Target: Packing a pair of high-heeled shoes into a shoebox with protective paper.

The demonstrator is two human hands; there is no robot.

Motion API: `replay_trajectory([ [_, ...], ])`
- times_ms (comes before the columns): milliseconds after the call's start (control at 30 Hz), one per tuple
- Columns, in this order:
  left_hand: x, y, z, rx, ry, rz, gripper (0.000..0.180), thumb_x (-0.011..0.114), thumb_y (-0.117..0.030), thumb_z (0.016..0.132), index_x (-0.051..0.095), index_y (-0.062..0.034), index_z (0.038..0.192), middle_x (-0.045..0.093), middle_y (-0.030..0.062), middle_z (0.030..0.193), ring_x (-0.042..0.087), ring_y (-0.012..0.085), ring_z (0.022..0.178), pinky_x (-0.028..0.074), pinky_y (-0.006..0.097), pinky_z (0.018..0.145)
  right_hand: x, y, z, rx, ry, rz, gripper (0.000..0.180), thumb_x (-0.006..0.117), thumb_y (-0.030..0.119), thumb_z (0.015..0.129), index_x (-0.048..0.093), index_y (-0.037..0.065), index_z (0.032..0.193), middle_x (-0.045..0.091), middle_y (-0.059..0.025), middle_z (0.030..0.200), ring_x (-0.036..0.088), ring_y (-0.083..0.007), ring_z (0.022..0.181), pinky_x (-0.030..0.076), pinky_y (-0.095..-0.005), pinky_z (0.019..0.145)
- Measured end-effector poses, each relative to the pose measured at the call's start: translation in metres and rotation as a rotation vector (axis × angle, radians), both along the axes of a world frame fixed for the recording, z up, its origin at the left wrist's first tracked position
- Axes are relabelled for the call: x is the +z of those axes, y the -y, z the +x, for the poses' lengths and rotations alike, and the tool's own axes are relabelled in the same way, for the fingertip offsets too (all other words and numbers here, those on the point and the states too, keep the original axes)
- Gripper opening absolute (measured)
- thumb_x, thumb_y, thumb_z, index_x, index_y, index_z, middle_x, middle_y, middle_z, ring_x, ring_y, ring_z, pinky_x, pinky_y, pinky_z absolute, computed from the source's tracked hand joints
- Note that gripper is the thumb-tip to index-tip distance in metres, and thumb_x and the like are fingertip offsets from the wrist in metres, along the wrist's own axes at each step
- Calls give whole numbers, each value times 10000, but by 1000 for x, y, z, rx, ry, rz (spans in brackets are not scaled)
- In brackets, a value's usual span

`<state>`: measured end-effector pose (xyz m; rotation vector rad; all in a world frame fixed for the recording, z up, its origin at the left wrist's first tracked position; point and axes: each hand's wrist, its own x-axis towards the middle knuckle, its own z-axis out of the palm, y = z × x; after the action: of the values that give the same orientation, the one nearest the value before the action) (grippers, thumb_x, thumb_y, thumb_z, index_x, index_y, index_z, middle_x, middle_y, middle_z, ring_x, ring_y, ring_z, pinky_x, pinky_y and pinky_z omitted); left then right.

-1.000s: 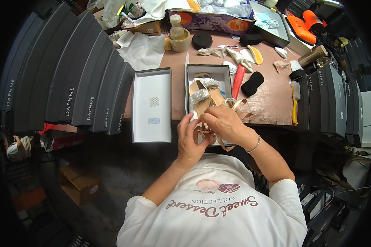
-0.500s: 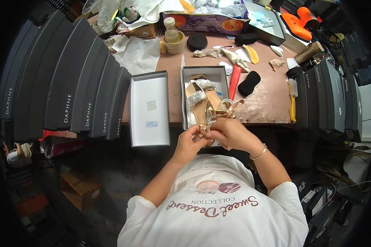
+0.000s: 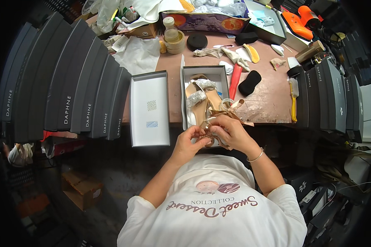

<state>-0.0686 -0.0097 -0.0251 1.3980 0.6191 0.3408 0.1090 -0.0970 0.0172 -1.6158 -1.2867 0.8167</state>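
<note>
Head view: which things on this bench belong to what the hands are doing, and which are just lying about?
In hand:
left hand and right hand, both working the sandal strap
beige sandal
open shoe box
box lid

Lying about:
red tool
yellow brush
round black pad
stacked dark boxes

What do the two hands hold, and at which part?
Both the left hand and right hand hold a beige sandal by its strap end, over the open shoe box.

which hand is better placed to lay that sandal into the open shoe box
Right, probably. The right hand grips the sandal on the side nearest the open shoe box, wrist pointing toward it. The left hand only pinches the strap from below, farther from the box.
</note>
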Motion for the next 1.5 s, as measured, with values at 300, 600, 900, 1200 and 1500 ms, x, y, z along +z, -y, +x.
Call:
replay_trajectory([
  [300, -2, -18, -9, -58, 17, -218, 218, 534, -168, 994, 637, 24, 980, 658, 25, 871, 580, 62, 791, 480, 208, 712, -17, 4, -24, 43, -71, -131, 341, 776, 270, 772, 661, -5, 938, 602, -132, 940, 581, -291, 901, 466, -370, 781],
  [600, 12, -32, 10, 26, -34, 339, 146, 605, -107, 935, 665, 25, 921, 657, 27, 804, 575, 78, 724, 478, 233, 674, -18, 7, -22, 180, 86, -53, 214, 718, 161, 824, 661, 0, 954, 604, -102, 928, 560, -262, 887, 459, -344, 777],
  [900, 30, -40, -4, 12, -161, 434, 478, 737, -162, 837, 532, 23, 1226, 634, 88, 944, 603, 149, 841, 511, 281, 752, -27, 12, -23, 41, -240, -59, 216, 726, 192, 850, 657, -3, 911, 557, -68, 827, 526, -173, 748, 426, -304, 657],
  [1200, 21, -14, 5, -107, -107, 413, 163, 676, -130, 861, 618, 21, 880, 597, 104, 828, 587, 196, 728, 473, 305, 671, -12, 10, 18, 272, -74, -182, 254, 649, 209, 902, 631, -39, 846, 582, -120, 754, 547, -210, 706, 428, -337, 652],
  [1500, 15, -16, -13, -53, -71, -68, 151, 594, -128, 943, 571, 6, 877, 571, 30, 721, 520, 85, 606, 426, 221, 568, -9, 5, 5, 224, 199, 12, 221, 648, 184, 886, 616, -28, 833, 554, -141, 755, 539, -281, 704, 430, -372, 665],
])
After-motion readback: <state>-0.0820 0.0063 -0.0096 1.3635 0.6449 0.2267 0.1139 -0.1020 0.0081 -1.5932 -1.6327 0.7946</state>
